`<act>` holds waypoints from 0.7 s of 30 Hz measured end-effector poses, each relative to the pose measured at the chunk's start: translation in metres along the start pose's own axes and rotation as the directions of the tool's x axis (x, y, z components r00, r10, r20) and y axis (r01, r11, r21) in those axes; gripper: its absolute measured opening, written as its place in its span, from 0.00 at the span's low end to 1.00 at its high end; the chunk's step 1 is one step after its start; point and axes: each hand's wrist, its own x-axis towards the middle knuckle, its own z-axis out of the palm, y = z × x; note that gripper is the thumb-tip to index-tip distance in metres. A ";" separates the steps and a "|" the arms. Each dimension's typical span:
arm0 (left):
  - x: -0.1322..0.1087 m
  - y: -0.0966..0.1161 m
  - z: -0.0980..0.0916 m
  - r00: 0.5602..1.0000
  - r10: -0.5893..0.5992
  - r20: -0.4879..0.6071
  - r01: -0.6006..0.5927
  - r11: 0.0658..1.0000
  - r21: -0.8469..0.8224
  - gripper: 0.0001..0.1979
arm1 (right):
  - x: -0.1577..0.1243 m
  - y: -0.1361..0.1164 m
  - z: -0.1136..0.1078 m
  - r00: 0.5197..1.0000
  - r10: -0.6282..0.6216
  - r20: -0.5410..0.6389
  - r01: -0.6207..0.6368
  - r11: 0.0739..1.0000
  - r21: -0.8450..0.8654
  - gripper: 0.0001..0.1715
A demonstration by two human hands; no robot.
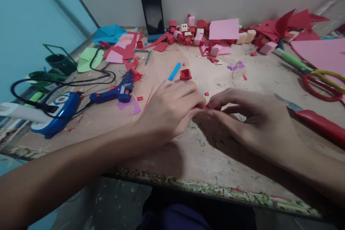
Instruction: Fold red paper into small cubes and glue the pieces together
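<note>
My left hand [175, 106] and my right hand [253, 122] meet over the middle of the wooden table [161, 161]. Between their fingertips they pinch a small red paper piece [208, 107], mostly covered by the fingers. A blue stick [174, 72] pokes out behind my left hand; whether that hand touches it, I cannot tell. Just beyond my left knuckles sits a small open red paper box [185, 74]. A tiny red scrap [206, 93] lies between the two hands.
On the left are a blue glue gun [115, 92] and a blue-and-white power socket [58, 111] with black cable. A red-handled knife [318, 124] and scissors [320, 82] lie right. Behind stand a phone [151, 5] and several red and pink paper cubes [198, 37].
</note>
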 end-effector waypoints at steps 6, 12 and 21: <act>-0.001 0.001 0.001 1.000 0.019 0.005 -0.019 0.998 0.064 0.07 | 0.002 -0.001 0.002 0.995 0.097 0.009 -0.097 0.994 0.058 0.12; 0.000 0.002 -0.001 0.995 -0.094 0.027 0.096 0.993 -0.070 0.04 | 0.001 0.001 0.000 0.998 0.052 -0.023 -0.050 0.996 0.080 0.10; 0.000 0.000 -0.002 0.993 -0.025 0.116 0.030 0.999 -0.039 0.14 | 0.003 -0.002 -0.003 0.998 0.068 0.004 -0.069 0.997 0.027 0.10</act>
